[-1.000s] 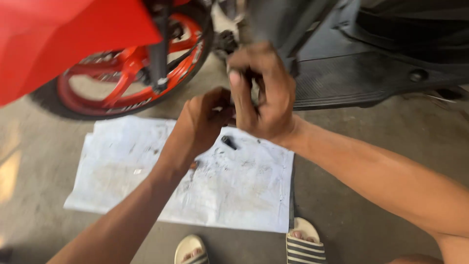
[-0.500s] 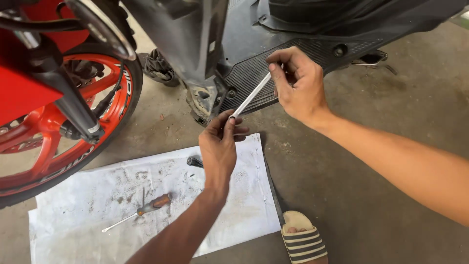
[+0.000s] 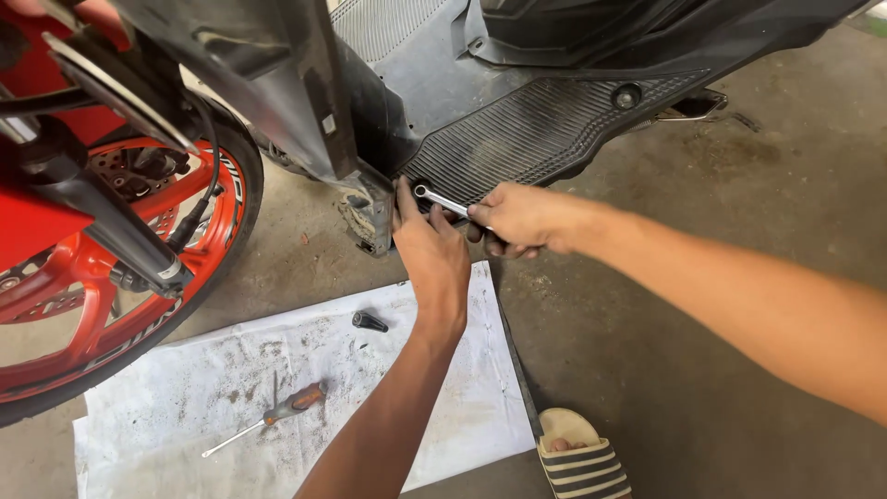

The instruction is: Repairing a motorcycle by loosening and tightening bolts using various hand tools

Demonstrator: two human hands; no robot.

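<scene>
Now the right hand [image 3: 522, 217] is closed around a small silver wrench [image 3: 442, 201], whose ring end sits at the front corner of the scooter's ribbed footboard [image 3: 545, 125]. The left hand [image 3: 430, 249] presses beside it with fingers mostly straight, holding nothing I can see. It looks like fastener work; next the wrench needs a steady turn. A screwdriver [image 3: 277, 416] lies on the paper sheet [image 3: 388, 407].
</scene>
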